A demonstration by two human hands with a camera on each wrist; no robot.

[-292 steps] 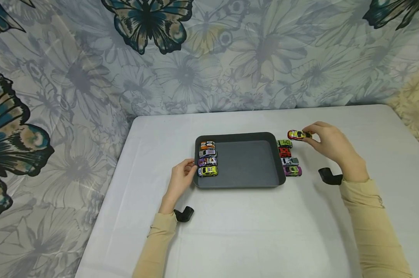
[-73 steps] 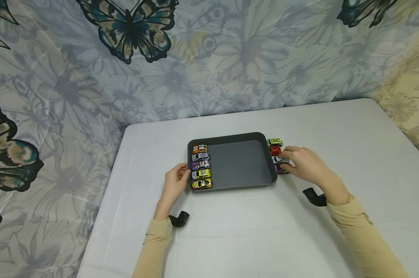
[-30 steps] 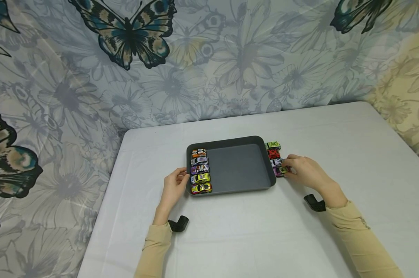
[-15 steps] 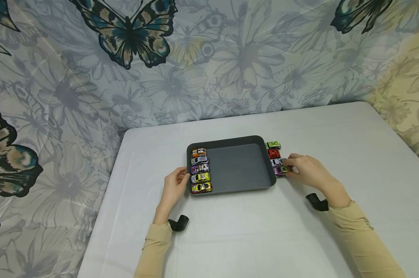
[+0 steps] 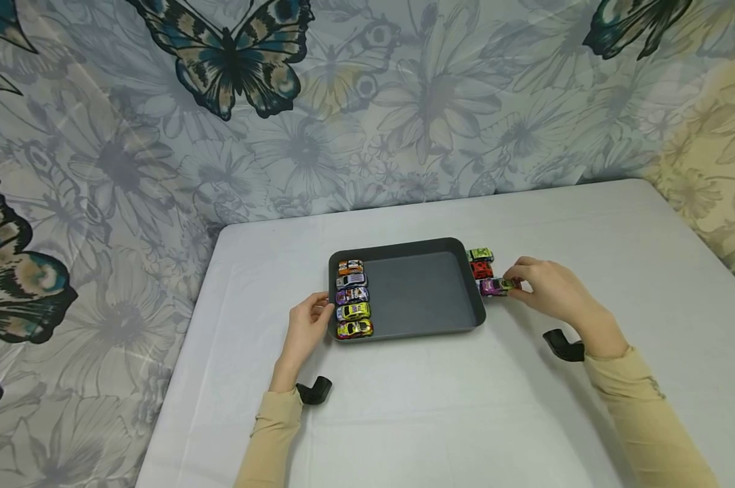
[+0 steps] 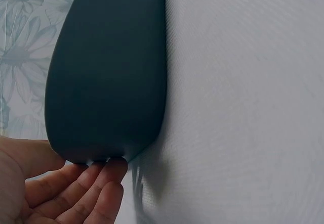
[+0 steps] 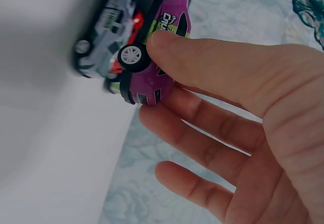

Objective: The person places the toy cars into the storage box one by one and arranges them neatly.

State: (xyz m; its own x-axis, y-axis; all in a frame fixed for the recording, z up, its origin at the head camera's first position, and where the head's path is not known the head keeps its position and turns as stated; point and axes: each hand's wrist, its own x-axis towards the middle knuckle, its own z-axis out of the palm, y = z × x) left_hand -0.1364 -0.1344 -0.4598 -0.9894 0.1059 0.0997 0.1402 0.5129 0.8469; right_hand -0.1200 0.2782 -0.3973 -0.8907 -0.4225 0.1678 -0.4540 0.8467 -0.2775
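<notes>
My right hand [image 5: 553, 290] pinches a purple and green toy car [image 5: 493, 287] between thumb and fingers. It is held up off the table, over a white-grey toy car [image 7: 107, 29] that it mostly hides in the head view. A red toy car [image 5: 481, 270] and a lime green toy car [image 5: 481, 254] stand behind, beside the right edge of a dark grey tray [image 5: 418, 291]. My left hand [image 5: 306, 329] grips the tray's left edge, thumb at the rim and fingertips against the outer wall. Several toy cars form a column along the tray's left side, the nearest a yellow one [image 5: 355, 329].
A white cloth covers the table [image 5: 404, 407]. Behind the table hangs a patterned backdrop [image 5: 367, 122] with flowers and butterflies. Black wrist mounts [image 5: 314, 391] project from both wrists close above the cloth.
A yellow and red car went from my right hand to the near end of the tray's column. My right hand then took the purple and green car and has just lifted it. My left hand keeps its grip.
</notes>
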